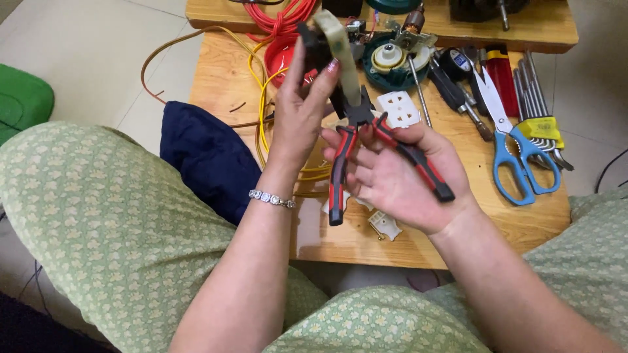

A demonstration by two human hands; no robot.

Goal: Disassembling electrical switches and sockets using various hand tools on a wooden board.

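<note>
My left hand point(297, 111) is raised over the low wooden table point(216, 78) and grips a black object with a pale greenish strip point(337, 39) curving off its top. My right hand point(399, 170) lies palm up, holding a pair of pliers with red and black handles point(418, 157). The handles are spread apart and the pliers' jaws point(356, 108) point up at the bottom of the pale strip. Yellow wire point(261, 98) loops on the table behind my left hand. Small white plastic parts point(383, 222) lie under my right hand.
Blue-handled scissors point(517, 153), a set of hex keys point(540, 111), a red utility knife point(502, 75), screwdrivers point(458, 98), a white socket plate point(399, 108) and a green motor part point(392, 59) lie at the right. Red wire point(281, 16) coils at the back. A navy cloth point(209, 157) hangs at the left edge.
</note>
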